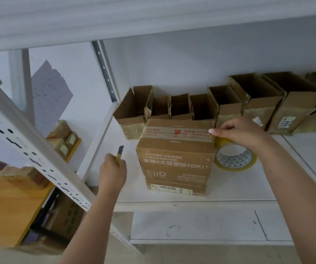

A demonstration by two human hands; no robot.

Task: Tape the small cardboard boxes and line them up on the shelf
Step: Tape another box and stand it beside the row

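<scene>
Right hand [239,133] pins the tape at the box [176,155] corner, left hand [112,173] grips the knife [120,152]; slice close, keep the strip taut.

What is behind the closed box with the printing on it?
Behind the closed box a row of open boxes lines the shelf back. Their lower fronts are partly covered; their insides look dark.

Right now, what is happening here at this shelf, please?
A person is taping a closed cardboard box that stands on the white shelf. The right hand presses tape at the box's top right edge, just above the tape roll that lies beside the box. The left hand grips a utility knife, held away from the box. Behind, a row of open boxes stands along the wall.
</scene>
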